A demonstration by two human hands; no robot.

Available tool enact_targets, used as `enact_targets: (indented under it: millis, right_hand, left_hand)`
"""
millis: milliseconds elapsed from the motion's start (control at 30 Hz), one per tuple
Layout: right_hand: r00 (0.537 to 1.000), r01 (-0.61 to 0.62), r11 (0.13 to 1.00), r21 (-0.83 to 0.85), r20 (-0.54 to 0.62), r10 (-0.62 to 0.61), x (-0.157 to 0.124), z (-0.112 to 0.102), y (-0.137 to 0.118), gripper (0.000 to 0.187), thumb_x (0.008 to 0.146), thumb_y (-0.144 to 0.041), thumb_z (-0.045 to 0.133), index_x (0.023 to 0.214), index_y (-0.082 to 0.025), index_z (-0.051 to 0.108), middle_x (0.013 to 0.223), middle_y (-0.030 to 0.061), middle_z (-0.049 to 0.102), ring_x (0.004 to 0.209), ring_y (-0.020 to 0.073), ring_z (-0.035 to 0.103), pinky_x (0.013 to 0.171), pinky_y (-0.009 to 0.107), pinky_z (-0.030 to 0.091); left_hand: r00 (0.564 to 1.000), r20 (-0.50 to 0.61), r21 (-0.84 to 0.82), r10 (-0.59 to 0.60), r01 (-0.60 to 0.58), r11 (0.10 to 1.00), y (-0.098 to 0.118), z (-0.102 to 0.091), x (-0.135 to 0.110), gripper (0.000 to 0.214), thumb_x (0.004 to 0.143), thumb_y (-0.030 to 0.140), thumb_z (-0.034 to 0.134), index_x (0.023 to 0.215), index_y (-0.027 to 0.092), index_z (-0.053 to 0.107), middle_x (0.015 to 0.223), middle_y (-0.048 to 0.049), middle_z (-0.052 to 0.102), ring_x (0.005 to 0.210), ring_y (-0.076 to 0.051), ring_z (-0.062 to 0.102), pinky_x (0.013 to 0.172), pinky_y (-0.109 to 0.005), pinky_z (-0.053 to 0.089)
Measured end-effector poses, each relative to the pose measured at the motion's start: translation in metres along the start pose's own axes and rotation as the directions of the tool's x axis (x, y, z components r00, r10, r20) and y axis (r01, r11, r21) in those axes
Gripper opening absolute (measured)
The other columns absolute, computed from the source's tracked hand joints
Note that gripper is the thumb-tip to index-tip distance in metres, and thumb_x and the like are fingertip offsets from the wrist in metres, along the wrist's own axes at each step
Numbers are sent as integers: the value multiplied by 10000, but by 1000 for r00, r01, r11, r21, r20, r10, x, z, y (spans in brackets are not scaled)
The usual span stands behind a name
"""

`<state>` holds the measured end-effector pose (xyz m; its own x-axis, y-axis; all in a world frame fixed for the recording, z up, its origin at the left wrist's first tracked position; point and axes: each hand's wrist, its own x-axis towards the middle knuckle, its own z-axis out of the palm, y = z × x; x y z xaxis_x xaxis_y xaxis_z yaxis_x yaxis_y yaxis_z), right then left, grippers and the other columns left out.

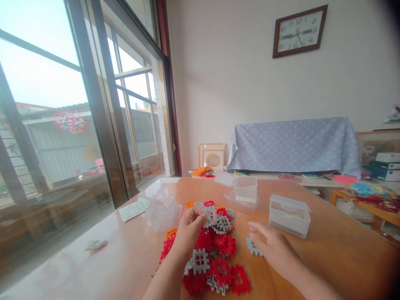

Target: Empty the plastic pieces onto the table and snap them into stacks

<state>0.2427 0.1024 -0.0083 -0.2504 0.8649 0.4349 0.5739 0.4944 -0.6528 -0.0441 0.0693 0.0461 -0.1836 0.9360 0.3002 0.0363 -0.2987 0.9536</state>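
Grey tile (254, 248) lies just beside the right fingers (259, 229).

a wooden table (331, 258) bears notched pieces (221, 241) (red, gray, orange) and boxes (288, 220).

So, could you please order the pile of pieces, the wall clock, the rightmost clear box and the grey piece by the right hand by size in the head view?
Largest to smallest:
1. Pile of pieces, partly hidden
2. Wall clock
3. Clear box
4. Grey piece

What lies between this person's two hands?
The head view shows red pieces and grey pieces, then a bare strip of table nearer the right hand.
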Motion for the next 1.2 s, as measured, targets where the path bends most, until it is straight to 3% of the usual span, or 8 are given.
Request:
enact_targets:
  millis: [100,267,433,633,800,933,1067,1200]
  right_hand:
    - [1000,25,999,46,1,-25,-2,-2,-17,487,929,-433,564,1394,-288,571,1300,95,689,1189,273,652,1023,441,520]
    - [992,115,991,74,52,-119,-10,-8,-47,665,889,-395,651,1511,-324,428,1490,95,535,1333,297,543,1072,472,507]
    - [978,203,979,0,55,-203,-14,-6,-60,650,837,-317,710,1452,-340,501,1461,84,541,1347,310,510,1139,511,445]
    - [967,250,966,-65,56,-247,-13,-3,-57,575,817,-266,708,1376,-316,584,1318,83,630,1212,282,598,1066,426,496]
    - [989,140,984,-111,74,-132,-2,-23,-33,475,828,-297,685,1300,-253,649,1274,89,669,1181,274,613,1043,407,481]
    - [996,10,989,-145,89,3,6,-38,-7,457,818,-349,695,1259,-228,685,1259,104,698,1175,305,614,1054,455,449]
    - [981,-50,984,-172,177,80,5,-39,3,483,799,-364,708,1263,-233,695,1227,99,724,1152,312,622,1028,450,451]
    - [967,-67,980,-188,230,111,2,-36,1,468,785,-364,719,1241,-259,711,1197,86,738,1113,306,634,997,429,457]
  left_hand:
    - [985,114,-170,-127,146,975,3,14,-10,278,751,368,759,858,191,574,649,41,562,567,-93,471,561,-216,356]
    - [944,255,-213,-210,267,940,4,31,-22,294,734,328,791,894,184,592,658,33,586,566,-90,504,551,-209,357]
    - [910,349,-200,-223,305,931,4,36,-26,325,728,322,818,914,188,589,670,39,590,567,-82,505,561,-204,368]
    - [873,428,-182,-234,337,924,9,43,-34,356,747,387,815,937,190,589,688,31,602,540,-80,507,548,-210,390]
    - [919,352,-129,-179,236,963,7,37,-28,354,788,393,782,1030,198,611,843,-1,662,692,-109,585,631,-215,428]
    - [969,222,-68,-111,129,989,6,26,-17,321,805,425,746,993,192,631,832,5,651,720,-123,584,683,-237,450]
    - [991,114,6,-73,73,997,6,18,-10,323,790,456,735,935,182,646,811,-2,645,734,-137,574,704,-248,456]
    - [995,88,29,-53,51,998,5,15,-8,297,798,452,723,885,181,640,755,8,623,704,-130,546,681,-242,440]
